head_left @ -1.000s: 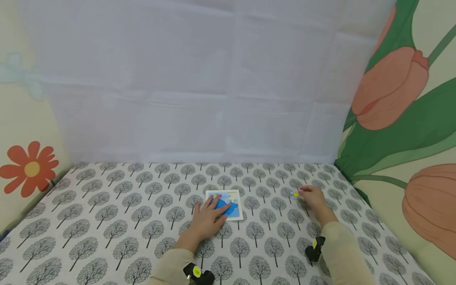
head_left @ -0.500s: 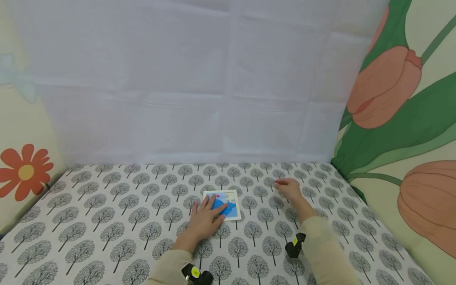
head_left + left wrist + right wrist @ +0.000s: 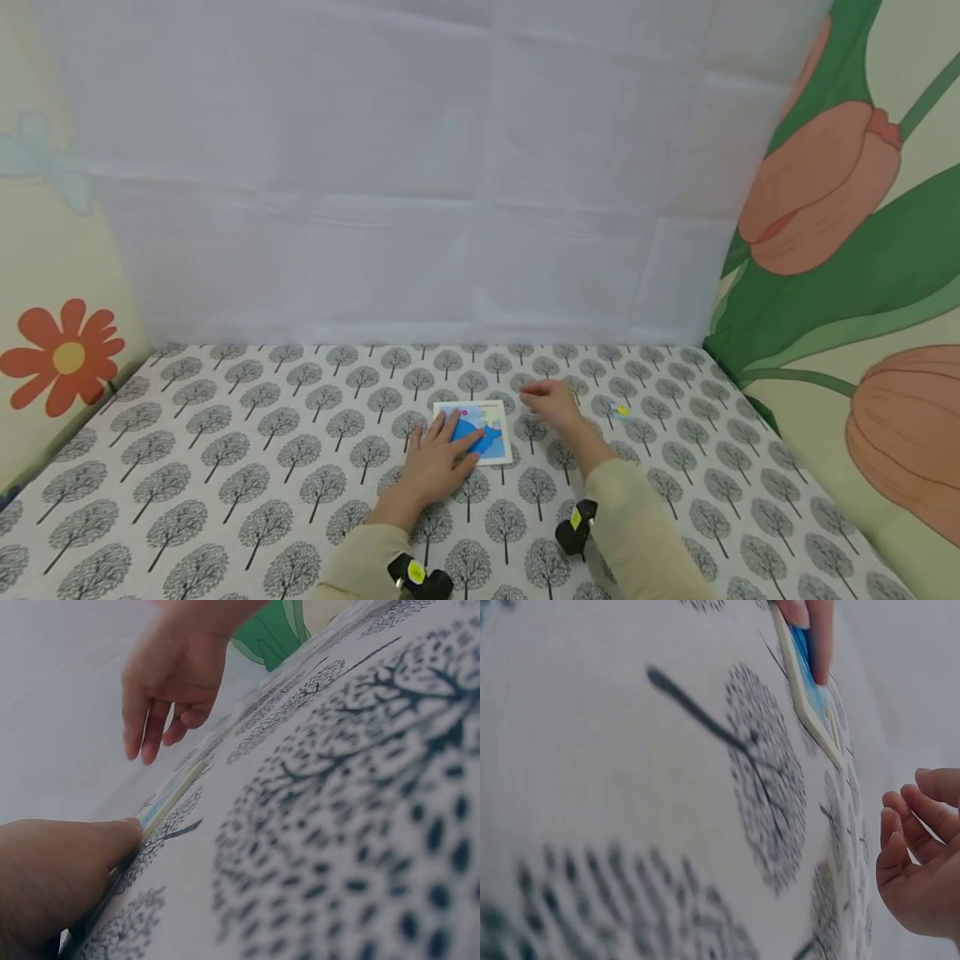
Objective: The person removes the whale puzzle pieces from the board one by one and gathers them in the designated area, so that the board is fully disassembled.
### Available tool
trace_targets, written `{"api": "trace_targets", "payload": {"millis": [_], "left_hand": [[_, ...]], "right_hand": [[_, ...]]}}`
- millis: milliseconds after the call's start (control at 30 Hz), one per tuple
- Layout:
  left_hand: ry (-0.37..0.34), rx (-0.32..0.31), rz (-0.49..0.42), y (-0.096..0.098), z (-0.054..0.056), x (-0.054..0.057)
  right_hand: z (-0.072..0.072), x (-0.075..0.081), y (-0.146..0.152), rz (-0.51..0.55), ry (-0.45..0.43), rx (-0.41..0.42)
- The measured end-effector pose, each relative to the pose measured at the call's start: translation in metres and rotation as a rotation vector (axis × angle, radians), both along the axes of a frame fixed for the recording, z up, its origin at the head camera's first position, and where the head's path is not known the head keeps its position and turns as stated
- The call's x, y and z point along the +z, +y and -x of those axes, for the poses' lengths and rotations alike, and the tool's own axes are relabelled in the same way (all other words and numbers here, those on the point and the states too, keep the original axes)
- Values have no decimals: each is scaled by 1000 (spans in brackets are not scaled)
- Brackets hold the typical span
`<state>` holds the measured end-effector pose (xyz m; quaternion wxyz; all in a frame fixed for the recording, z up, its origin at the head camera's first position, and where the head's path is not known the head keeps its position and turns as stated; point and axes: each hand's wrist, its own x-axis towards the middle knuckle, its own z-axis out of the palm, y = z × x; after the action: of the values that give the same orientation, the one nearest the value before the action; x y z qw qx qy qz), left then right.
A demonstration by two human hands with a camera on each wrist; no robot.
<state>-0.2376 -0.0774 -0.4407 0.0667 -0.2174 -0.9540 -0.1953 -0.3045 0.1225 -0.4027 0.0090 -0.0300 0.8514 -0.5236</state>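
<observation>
A small white-framed picture puzzle [image 3: 492, 450] with a blue whale-like shape lies flat on the table. My left hand [image 3: 437, 465] rests on its left part with fingers spread, covering some of the picture. In the left wrist view, the thumb [image 3: 112, 838] touches the frame's edge. My right hand [image 3: 553, 403] hovers just right of the frame, apart from it. Its fingers [image 3: 915, 825] are loosely bent and nothing shows between them in the right wrist view. Farther right lies a small yellow and blue piece [image 3: 620, 410], too small to make out closely.
A white cloth with black tree prints [image 3: 300, 517] covers the table. Behind it hangs a white sheet [image 3: 375, 208]. Painted walls with large flowers [image 3: 825, 183] stand at both sides. Each wrist carries a black camera mount [image 3: 573, 529].
My right hand has moved left from beside the yellow and blue piece to near the frame. The piece stays on the cloth. My left hand remains on the puzzle.
</observation>
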Motion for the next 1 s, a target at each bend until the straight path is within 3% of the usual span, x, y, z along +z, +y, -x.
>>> {"api": "trace_targets", "payload": {"millis": [267, 433, 800, 1000], "left_hand": [[-4, -9, -13, 0, -2, 2], [7, -3, -9, 1, -3, 2], [13, 19, -1, 1, -3, 2], [-2, 22, -24, 1, -4, 3]], "right_hand": [[-3, -14, -28, -121, -12, 61], [-5, -18, -36, -95, 16, 71], [-6, -22, -43, -132, -8, 47], [-8, -22, -45, -222, 29, 44]]}}
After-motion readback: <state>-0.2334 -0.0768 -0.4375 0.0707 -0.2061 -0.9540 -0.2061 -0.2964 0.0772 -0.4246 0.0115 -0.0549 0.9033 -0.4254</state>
